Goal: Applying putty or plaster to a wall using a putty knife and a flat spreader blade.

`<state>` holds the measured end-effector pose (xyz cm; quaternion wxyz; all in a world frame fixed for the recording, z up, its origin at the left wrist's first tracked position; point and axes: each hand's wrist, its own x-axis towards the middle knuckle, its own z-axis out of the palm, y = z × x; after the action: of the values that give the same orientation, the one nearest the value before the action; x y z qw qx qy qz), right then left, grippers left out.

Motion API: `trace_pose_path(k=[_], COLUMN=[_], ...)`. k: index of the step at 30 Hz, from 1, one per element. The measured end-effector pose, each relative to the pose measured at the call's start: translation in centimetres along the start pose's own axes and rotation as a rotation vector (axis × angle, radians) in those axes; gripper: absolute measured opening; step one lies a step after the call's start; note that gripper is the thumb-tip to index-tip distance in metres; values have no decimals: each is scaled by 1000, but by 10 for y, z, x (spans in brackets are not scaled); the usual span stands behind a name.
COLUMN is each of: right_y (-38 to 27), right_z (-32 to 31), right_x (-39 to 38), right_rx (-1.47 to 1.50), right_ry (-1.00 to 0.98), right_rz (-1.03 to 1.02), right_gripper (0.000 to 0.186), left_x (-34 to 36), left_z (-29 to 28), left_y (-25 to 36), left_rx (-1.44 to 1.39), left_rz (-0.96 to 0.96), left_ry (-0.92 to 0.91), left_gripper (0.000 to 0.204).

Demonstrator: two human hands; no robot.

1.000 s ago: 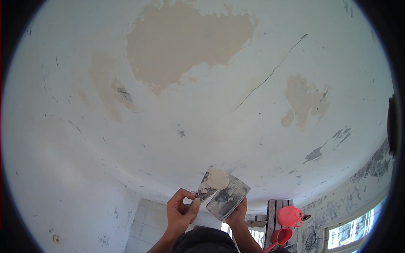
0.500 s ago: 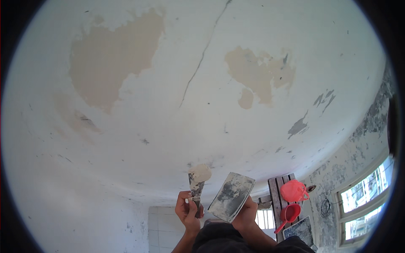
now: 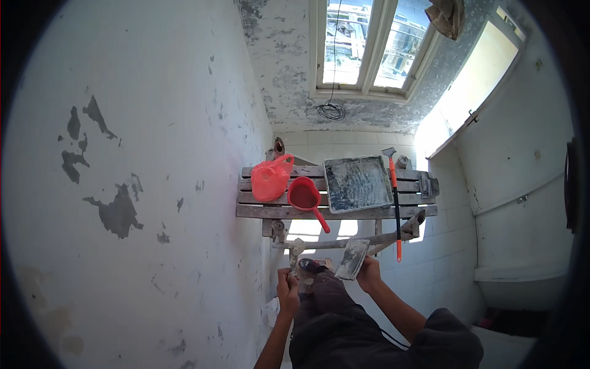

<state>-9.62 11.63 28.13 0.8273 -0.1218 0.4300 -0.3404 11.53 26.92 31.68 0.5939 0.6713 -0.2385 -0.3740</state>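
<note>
My left hand is closed round the handle of a putty knife, its blade upward. A pale lump of filler sits at the blade's end. To the right, my right hand grips a rectangular plastering trowel, whose grey face is smeared with dried white plaster; its handle is hidden behind the plate. The two tools are apart, both on the near side of a slatted wooden bench. On the bench lie a red plastic bag, a red dipper and a plaster-streaked tray.
A long scraper with an orange and black handle crosses the bench, overhanging its near edge. A patchy white wall rises at left. Beyond the bench, a cable coil hangs below the window. A pale door is at right.
The view has swung right, from the patched wall to the bench and window. Both hands keep their tools, and the filler lump is still on the putty knife.
</note>
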Motion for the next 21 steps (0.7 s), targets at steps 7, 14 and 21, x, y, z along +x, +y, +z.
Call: trace_pose_path(k=[7,14,21], right_y=[16,38,-18], right_z=[-160,-213,-171], right_x=[41,160,277], right_rx=[281,342,172], right_ry=[273,318,99], right_rz=[-203,-208,-20], right_gripper=[46,45,43], left_x=[108,197,207], left_z=[190,262,258], left_y=[-114,-208,-260], left_rx=[495,801,821], left_rz=[265,109,116], left_ry=[-66,73,27], left_gripper=[26,25,25])
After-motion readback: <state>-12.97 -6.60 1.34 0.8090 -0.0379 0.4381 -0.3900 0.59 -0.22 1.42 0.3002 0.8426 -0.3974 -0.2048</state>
